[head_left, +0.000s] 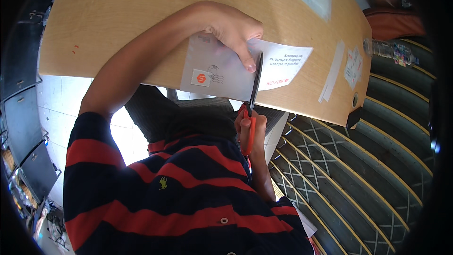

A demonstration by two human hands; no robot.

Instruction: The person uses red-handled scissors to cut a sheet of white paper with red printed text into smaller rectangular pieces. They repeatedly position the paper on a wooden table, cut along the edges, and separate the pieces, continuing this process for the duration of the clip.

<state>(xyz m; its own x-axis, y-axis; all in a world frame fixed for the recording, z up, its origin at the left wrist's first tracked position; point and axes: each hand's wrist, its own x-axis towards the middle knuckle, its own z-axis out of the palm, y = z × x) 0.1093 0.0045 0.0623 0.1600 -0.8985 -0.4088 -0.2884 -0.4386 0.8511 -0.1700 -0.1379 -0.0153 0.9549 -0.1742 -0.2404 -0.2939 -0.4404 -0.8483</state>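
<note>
Envelope [231, 75] lies over the near edge of the bench [94, 33], pinched by left grip [233, 33], thumb on top; right grip [259, 125] clamped on red-handled scissors [253, 99], blades across it; looks light, thin, bendy, creases easily; best held by the far edge. Left thumb sits close to blades, in the way; white strip [331, 73] and clear bottle [387, 49] off right.

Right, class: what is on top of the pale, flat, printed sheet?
The thumb of the bare left hand and a dark blade of red-handled scissors show over it; the parts they cover cannot be seen.
</note>
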